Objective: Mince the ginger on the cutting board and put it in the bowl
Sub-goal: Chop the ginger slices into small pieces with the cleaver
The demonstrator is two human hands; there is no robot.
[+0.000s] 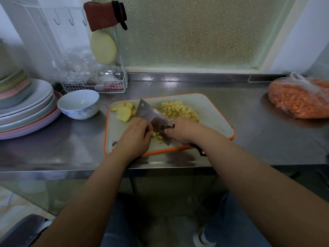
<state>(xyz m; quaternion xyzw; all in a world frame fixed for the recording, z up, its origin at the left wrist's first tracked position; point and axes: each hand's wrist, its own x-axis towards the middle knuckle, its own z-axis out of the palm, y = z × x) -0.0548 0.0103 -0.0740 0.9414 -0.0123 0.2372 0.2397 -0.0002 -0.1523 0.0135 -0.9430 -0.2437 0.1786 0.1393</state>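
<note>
An orange-rimmed cutting board (215,113) lies on the steel counter. At its far left lie ginger slices (123,111). A pile of chopped ginger (179,109) sits at the board's far middle. My right hand (185,130) grips the handle of a cleaver (153,115), whose blade slants across the board. My left hand (137,136) has curled fingers against the blade's left side, over small ginger pieces (157,137). What the left fingers hold is hidden. A white bowl (78,104) with blue pattern stands left of the board, empty.
A stack of plates (26,111) and small bowls fills the left of the counter. A wire rack (99,86) with plastic bags stands behind the white bowl. A bag of orange food (300,98) lies at the far right. The counter's front edge runs below the board.
</note>
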